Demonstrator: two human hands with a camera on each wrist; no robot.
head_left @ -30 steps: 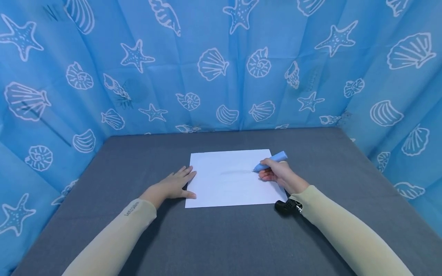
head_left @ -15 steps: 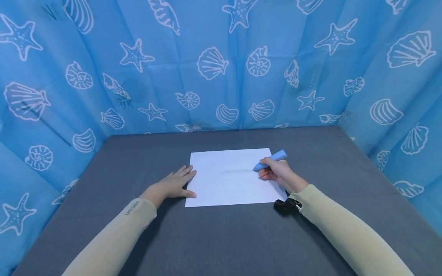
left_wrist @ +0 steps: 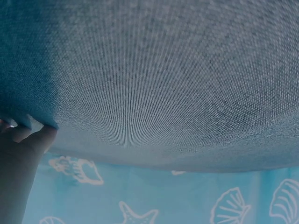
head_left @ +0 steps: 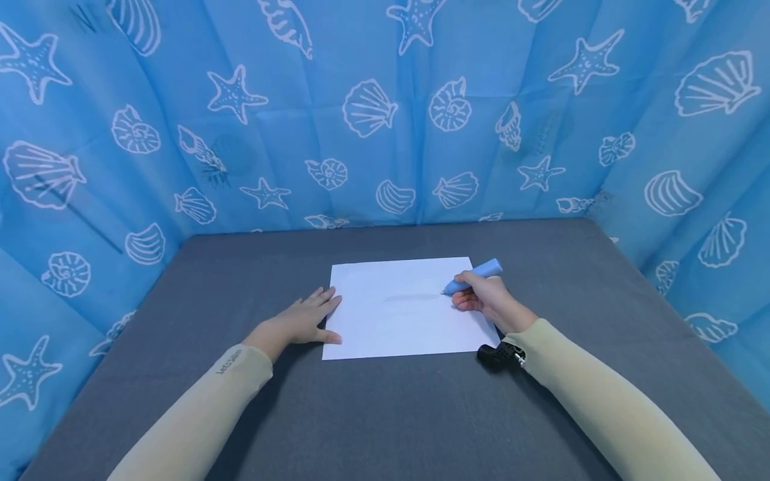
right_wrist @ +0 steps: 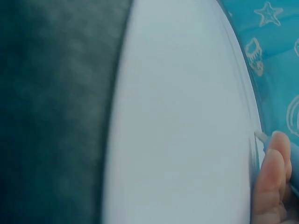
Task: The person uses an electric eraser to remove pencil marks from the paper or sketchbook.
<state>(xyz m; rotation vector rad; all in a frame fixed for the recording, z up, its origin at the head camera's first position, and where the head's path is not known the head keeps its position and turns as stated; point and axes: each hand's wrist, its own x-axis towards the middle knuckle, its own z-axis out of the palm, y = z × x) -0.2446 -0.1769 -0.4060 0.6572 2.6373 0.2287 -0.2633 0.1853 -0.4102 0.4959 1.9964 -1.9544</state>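
A white sheet of paper lies flat on the grey cloth. At its left edge my left hand rests palm down, fingers spread and straight, the fingertips and thumb on the sheet. My right hand pinches a thick light-blue pen over the right part of the paper. The pen slants, its narrow tip at or just above the sheet; contact cannot be told. In the right wrist view, curled fingers partly hide the pen. Only some left fingers show in the left wrist view.
A grey cloth-covered table surrounds the paper. Behind it and at both sides hangs a blue curtain with white shells and starfish. A black device sits under the right wrist. A faint grey streak, perhaps a shadow, crosses the paper's middle.
The pen and right hand have shifted very slightly right and away from me. My left hand has stayed at the paper's left edge. The head view has tilted a little.
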